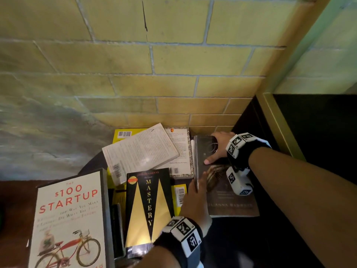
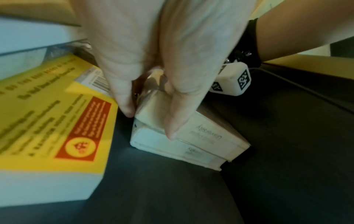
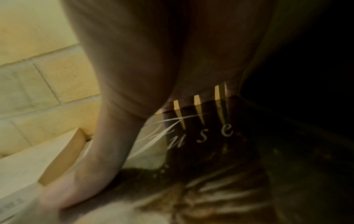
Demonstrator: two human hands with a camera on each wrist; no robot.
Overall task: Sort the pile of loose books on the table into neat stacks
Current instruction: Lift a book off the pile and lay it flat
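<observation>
A dark brown book (image 1: 231, 202) with hair pictured on its cover lies at the right of the pile on the dark table (image 1: 241, 246). My right hand (image 1: 214, 149) grips its far end, the thumb (image 3: 91, 166) flat on the cover (image 3: 210, 139) and the fingers curled over the far edge. My left hand (image 1: 195, 196) pinches the book's left edge. The left wrist view shows thumb and fingers (image 2: 172, 118) clamped on its pale page block (image 2: 210, 134), which sits slightly askew on a second book (image 2: 172, 148).
To the left lie "Mastery" (image 1: 148, 207), "$100 Startup" (image 1: 69, 219), a tilted white back cover (image 1: 139, 153), another white one (image 1: 179, 151) and a yellow book (image 2: 57, 121). A brick wall (image 1: 154, 84) stands close behind. Dark furniture (image 1: 318, 132) is to the right.
</observation>
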